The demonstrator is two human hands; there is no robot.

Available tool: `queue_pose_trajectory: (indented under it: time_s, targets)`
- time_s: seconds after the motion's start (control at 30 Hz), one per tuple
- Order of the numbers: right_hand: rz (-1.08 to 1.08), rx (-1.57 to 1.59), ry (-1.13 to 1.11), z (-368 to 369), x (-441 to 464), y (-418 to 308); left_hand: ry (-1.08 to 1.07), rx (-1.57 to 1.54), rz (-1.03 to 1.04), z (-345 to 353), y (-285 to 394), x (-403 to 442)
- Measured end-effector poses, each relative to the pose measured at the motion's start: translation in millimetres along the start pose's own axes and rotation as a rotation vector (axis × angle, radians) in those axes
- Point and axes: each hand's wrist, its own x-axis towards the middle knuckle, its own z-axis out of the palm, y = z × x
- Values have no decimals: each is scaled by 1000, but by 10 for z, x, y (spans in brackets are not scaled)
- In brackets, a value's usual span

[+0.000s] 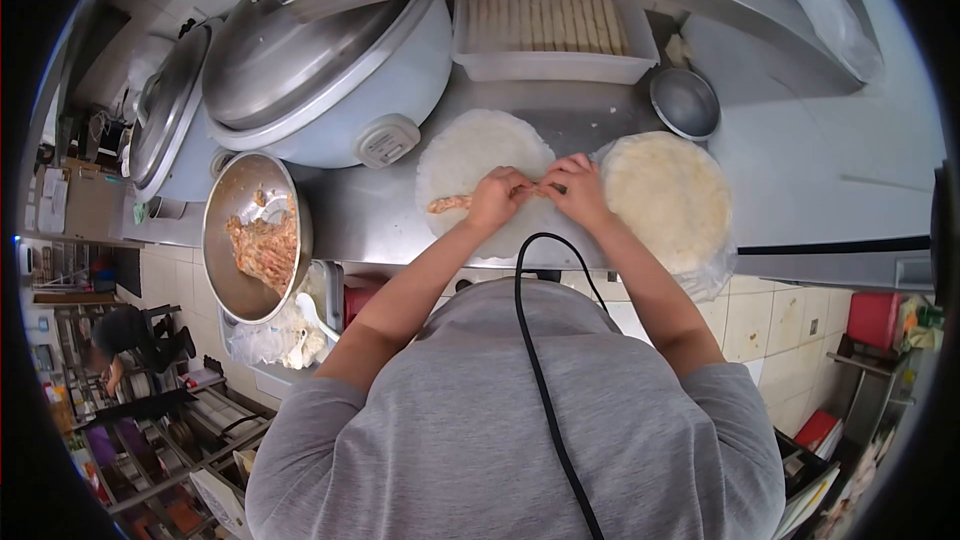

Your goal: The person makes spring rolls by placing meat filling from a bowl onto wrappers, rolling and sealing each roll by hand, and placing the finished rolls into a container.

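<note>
A round, thin, pale wrapper (478,145) lies flat on the steel counter in front of me. Across it runs a narrow strip of pinkish minced meat filling (448,204), its left end showing beyond my left hand. My left hand (499,196) is closed over the strip, fingertips pinched together near its middle. Close beside it, my right hand (576,188) pinches the strip's right part, with a little filling visible between the hands. A stack of round wrappers (668,202) on clear plastic sits just right of my right hand.
At left, a steel bowl (222,225) holds more minced filling (265,245). Behind it stand large lidded cookers (405,70). A white tray (560,69) of lined-up rolls (545,20) and a small metal bowl (685,103) are at the back. A black cable (535,360) hangs over my shirt.
</note>
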Motion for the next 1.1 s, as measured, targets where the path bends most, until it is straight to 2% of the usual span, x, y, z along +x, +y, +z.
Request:
queue_pose_trajectory:
  time_s: [0.07,0.13,0.2,0.3,0.4,0.47,0.57,0.63,0.7,0.8,0.9,0.97,1.0,1.07,1.1]
  targets:
    - [63,-13,72,-86,18,-100,11,-19,39,32,-70,16]
    - [12,-58,5,-71,30,-69,21,-40,75,53,-57,2]
    - [-42,-102,-59,-37,40,-30,-16,39,-14,74,-41,-23]
    - [-60,-120,-70,-34,32,0,-64,44,-4,23,-36,-22]
    - [-27,-84,3,-120,14,-55,-35,28,-29,-24,106,16]
    - [25,-76,-95,-107,11,-11,-70,58,-52,28,119,38]
    - [4,-73,-93,-90,12,30,-98,106,-75,17,55,-26]
    - [19,-67,-116,-130,15,-6,-87,126,-77,-156,39,-94]
    - [33,-58,-141,-174,12,-51,-144,98,-239,-478,63,-234]
    - [39,-42,-115,-229,-4,-89,-77,-25,-305,-764,-187,-525]
    - [-61,-98,-104,-279,-44,-158,-27,74,-247,-1009,-322,-714]
    - [-258,-102,-229,-273,-131,-242,-6,25,-314,-1065,-339,-767]
    - [-263,-102,-232,-221,-176,-277,6,28,-327,-1074,-357,-782]
    - [-502,-37,-300,-48,-240,-296,26,30,-342,-1071,-390,-813]
    - [-509,-39,-303,11,-223,-269,40,18,-332,-1054,-412,-822]
